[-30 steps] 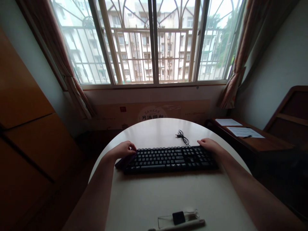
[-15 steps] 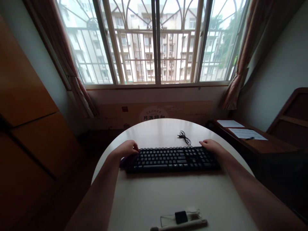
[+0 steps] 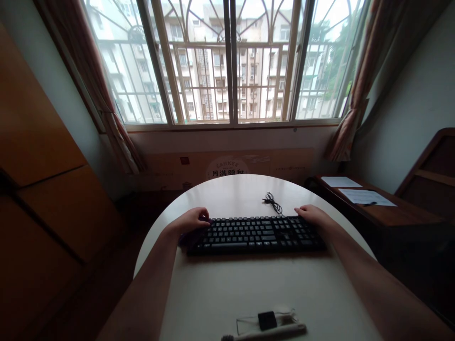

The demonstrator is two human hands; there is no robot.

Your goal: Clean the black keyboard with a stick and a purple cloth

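Observation:
A black keyboard [image 3: 245,234] lies flat across the white round table. My left hand [image 3: 193,219] is at its far left corner, closed with fingertips pinched on a dark purple cloth [image 3: 188,238] that covers the keyboard's left end. Most of this cloth is hidden under the hand and wrist. At the opposite end, my right hand [image 3: 313,216] grips the keyboard's far right corner, thumb along the top edge and the other fingers out of sight. Behind the keyboard, its thin black cable [image 3: 273,203] lies in a loose bundle.
Near the table's front edge lie a toothbrush [image 3: 270,330], a small black square piece [image 3: 267,320] and a thin wire-like frame [image 3: 247,326]. To the right, a wooden side table [image 3: 415,213] bears papers [image 3: 368,197] and a pen [image 3: 370,204]. A window is ahead.
My left hand has shifted slightly right along the keyboard's far edge, bringing the purple cloth with it. My right hand and the keyboard stay in place.

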